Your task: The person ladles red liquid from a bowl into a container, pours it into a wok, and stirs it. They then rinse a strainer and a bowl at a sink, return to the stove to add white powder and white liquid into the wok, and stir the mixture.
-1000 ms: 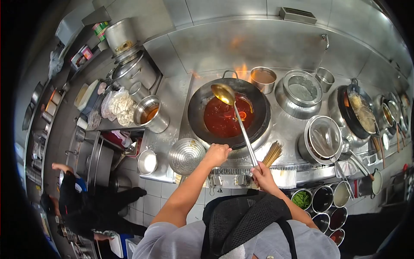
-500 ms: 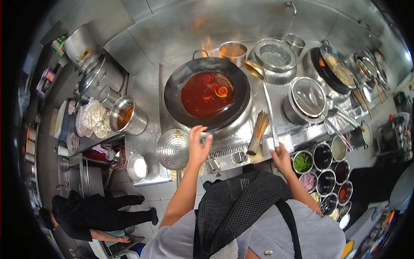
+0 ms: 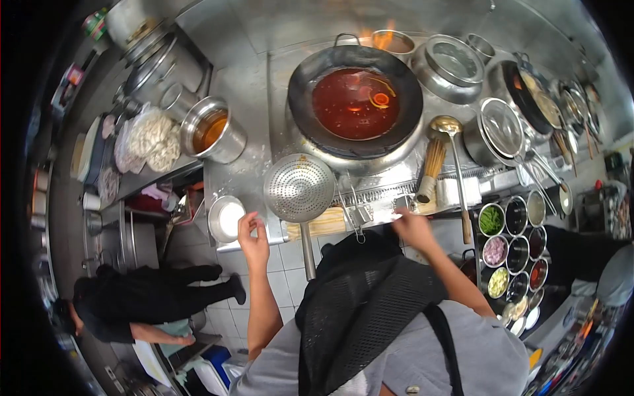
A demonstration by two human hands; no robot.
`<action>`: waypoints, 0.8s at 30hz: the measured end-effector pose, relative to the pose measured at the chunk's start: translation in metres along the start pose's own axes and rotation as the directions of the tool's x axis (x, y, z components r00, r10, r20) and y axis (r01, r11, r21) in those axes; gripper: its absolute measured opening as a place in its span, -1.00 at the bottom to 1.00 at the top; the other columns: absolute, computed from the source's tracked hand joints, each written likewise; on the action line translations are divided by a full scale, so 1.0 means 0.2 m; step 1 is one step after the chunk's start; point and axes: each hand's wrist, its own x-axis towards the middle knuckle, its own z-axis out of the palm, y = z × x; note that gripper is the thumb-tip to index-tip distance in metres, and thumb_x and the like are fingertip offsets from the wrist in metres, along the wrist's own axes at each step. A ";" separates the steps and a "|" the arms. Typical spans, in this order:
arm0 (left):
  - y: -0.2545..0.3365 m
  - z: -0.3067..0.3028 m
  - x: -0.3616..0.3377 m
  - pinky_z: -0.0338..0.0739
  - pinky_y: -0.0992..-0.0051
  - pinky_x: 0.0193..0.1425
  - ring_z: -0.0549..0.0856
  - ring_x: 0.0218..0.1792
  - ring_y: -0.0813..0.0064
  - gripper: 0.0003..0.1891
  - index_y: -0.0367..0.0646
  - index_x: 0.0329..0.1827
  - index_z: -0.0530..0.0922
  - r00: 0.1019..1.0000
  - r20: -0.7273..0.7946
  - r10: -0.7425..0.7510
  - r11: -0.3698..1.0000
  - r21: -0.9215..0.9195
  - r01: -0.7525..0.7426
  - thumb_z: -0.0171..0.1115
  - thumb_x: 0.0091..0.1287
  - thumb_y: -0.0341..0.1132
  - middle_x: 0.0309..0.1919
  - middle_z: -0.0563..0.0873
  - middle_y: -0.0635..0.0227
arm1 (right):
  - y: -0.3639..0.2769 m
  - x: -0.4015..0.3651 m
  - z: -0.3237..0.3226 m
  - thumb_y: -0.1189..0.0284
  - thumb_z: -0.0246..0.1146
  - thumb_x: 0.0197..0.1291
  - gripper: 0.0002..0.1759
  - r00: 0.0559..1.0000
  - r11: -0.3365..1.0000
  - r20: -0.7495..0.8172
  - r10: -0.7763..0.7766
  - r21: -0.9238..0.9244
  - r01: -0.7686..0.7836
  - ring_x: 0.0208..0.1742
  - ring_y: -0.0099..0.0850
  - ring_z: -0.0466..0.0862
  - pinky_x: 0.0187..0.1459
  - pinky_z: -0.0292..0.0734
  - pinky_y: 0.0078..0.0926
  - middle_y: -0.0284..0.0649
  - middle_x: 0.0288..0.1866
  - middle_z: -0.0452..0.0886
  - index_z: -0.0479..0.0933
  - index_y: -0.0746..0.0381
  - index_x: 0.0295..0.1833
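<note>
A black wok (image 3: 302,72) on the burner holds a dark red liquid (image 3: 353,109) with a ring-shaped slice floating in it. My left hand (image 3: 254,239), empty with thumb and fingers apart, hovers beside a metal pot of white contents (image 3: 230,220). To its right lies a perforated strainer (image 3: 300,188), its handle over the counter edge. My right hand (image 3: 415,232) is at the stove's front edge, slightly blurred, with loosely extended fingers and nothing visible in it. A ladle (image 3: 456,158) rests on the stove to its right, beside a bamboo brush (image 3: 430,171).
A steel pot of amber liquid (image 3: 212,132) stands at the left. Flames (image 3: 384,38) rise behind the wok. Nested strainers (image 3: 502,129) sit at the right, above round tubs of chopped greens (image 3: 491,220) and other ingredients. Another person (image 3: 132,303) works at lower left.
My right hand has let go of the ladle and moved left along the stove edge. My left hand has moved from the wok's rim down and left to the white-filled pot. The view has shifted.
</note>
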 end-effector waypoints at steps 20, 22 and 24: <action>-0.16 -0.13 0.01 0.56 0.45 -0.05 0.64 -0.23 0.43 -0.76 -0.26 0.00 0.60 0.988 0.154 -0.019 1.000 -0.002 0.020 0.19 0.28 -0.62 -0.07 0.64 0.22 | 0.41 -0.51 0.71 0.26 0.28 0.12 -0.65 0.915 0.958 0.340 0.216 0.106 -0.266 -0.04 0.10 0.66 -0.01 0.54 -0.06 0.10 -0.13 0.66 0.48 0.27 -0.08; -0.10 -0.16 0.08 0.55 0.44 -0.03 0.63 -0.23 0.44 -0.76 -0.26 0.00 0.60 0.991 0.134 -0.004 0.999 -0.049 0.011 0.21 0.29 -0.60 -0.08 0.63 0.23 | 0.60 -0.65 0.58 0.30 0.28 0.12 -0.65 0.932 0.936 0.267 0.244 0.186 -0.298 -0.12 -0.04 0.66 -0.07 0.55 -0.14 0.02 -0.18 0.65 0.49 0.28 -0.05; -0.01 -0.28 0.17 0.51 0.41 0.06 0.62 -0.13 0.41 -0.80 -0.28 -0.01 0.60 0.996 -0.083 0.040 0.997 -0.059 -0.045 0.27 0.31 -0.54 -0.06 0.62 0.22 | 0.76 -0.78 0.43 0.37 0.30 0.12 -0.64 0.935 0.869 0.193 0.297 0.351 -0.349 -0.28 -0.33 0.66 -0.19 0.56 -0.32 -0.13 -0.28 0.64 0.52 0.29 0.02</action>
